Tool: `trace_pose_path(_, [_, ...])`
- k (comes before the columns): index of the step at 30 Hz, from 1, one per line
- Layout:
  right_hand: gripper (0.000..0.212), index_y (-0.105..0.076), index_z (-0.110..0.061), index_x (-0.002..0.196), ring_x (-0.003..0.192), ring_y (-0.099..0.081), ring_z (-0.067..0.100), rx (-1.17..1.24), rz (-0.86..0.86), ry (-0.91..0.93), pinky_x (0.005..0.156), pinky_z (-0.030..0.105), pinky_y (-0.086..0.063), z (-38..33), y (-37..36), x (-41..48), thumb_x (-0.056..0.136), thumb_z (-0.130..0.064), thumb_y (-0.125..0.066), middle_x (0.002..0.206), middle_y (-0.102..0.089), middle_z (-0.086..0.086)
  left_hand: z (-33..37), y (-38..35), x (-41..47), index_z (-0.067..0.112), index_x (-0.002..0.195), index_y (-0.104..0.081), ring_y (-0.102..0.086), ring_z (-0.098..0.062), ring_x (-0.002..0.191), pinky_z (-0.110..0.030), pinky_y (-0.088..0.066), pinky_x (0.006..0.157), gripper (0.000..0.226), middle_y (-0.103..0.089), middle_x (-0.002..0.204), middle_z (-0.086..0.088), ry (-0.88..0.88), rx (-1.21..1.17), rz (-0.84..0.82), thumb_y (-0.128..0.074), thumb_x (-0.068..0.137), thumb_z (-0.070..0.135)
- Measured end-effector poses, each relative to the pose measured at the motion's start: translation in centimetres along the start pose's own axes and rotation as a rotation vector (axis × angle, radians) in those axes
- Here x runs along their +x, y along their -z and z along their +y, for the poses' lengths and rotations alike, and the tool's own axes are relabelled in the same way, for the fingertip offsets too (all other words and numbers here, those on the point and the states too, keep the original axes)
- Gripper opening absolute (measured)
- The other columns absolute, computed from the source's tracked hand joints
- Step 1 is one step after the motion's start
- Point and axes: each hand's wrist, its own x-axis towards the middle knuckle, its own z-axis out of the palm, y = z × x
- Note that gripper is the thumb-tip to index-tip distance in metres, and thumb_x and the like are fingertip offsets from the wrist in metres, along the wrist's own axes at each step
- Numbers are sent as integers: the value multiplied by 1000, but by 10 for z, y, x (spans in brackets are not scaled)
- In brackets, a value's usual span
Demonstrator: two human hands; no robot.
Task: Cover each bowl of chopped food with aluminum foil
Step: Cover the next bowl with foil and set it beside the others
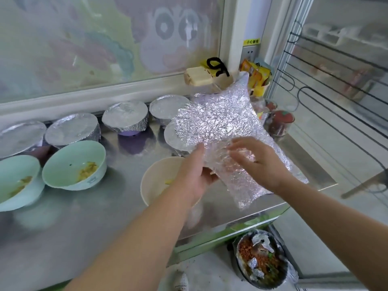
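Five capped bowls ran from 9 to 12 o'clock, but two green bowls at 9 and a cream bowl at centre lay open, so the job looked just over half done. The left hand pinched the foil by its near edge. The right hand touched it with fingers spread, the sheet held in the air at 1 o'clock of the cream bowl.

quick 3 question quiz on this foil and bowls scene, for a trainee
1. True or false: both green bowls are covered.
2. How many uncovered bowls stand on the table?
3. The left hand grips the foil sheet. Which bowl lies under that hand? A green bowl, B beige bowl, C purple bowl
Key: 1 false; 2 three; 3 B
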Motion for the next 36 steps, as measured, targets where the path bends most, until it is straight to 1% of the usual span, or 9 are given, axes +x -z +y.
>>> trace_pose_path(3, [54,-63,-18,131,127,-54,26,-34,304,-282,106,39,-42,14,-9,14,85,-41,-78,138,-59,6,15,28,-12,7,122,-63,-72,-31,101,-45,-55,91,36,-75,109,-17,-44,-169,87,-47,106,35])
trace_pose_path(6, [86,-45,-18,146,113,-57,20,381,339,-642,97,41,-48,6,-29,21,77,-51,-83,131,-57,-1,20,49,-21,4,119,-64,-74,-32,92,-49,-55,91,27,-75,104,-19,-102,-334,137,-52,105,23])
trace_pose_path(10, [57,-69,-1,112,96,-74,33,1067,149,-824,91,56,-57,-8,-69,23,68,-30,-92,107,-76,14,10,66,-25,2,125,-60,-73,-34,98,-47,-59,82,30,-74,109,-20,-104,-451,223,-60,99,16])
trace_pose_path(12, [27,-71,1,105,87,-76,31,1018,153,-772,80,45,-62,-13,-77,27,81,-9,-82,103,-76,18,7,75,-29,4,127,-60,-71,-32,105,-48,-57,89,32,-73,113,-18,-120,-441,229,-62,98,15])
trace_pose_path(14, [20,-72,0,103,84,-75,29,871,138,-711,71,37,-62,-11,-77,31,86,-8,-78,101,-76,17,9,93,-34,7,124,-64,-71,-28,104,-44,-58,91,31,-74,112,-13,-194,-394,324,-66,94,10])
trace_pose_path(18, [22,-76,-6,98,88,-75,30,701,58,-627,88,47,-60,7,-76,35,80,-16,-85,94,-78,9,26,150,-45,11,122,-67,-73,-21,86,-36,-60,71,32,-75,108,-11,-435,-21,594,-67,90,7])
trace_pose_path(22, [11,-72,-14,84,67,-70,11,601,-60,-570,58,22,-53,8,-81,31,83,-17,-83,85,-75,2,41,180,-59,26,123,-61,-64,-6,75,-16,-49,57,32,-70,104,6,-415,419,670,-70,93,24])
trace_pose_path(27, [20,-75,-15,85,85,-74,29,543,-91,-656,91,49,-58,21,-103,23,75,-23,-90,87,-78,4,36,178,-41,16,94,-69,-62,-6,64,-11,-42,44,20,-71,88,2,-319,829,566,-72,91,36])
trace_pose_path(36, [11,-75,-12,100,94,-74,31,710,-19,-758,98,53,-55,28,-129,20,89,-10,-77,96,-78,9,21,189,-10,14,73,-52,-47,-18,55,-30,-34,52,31,-56,70,-6,-214,677,621,-73,90,30])
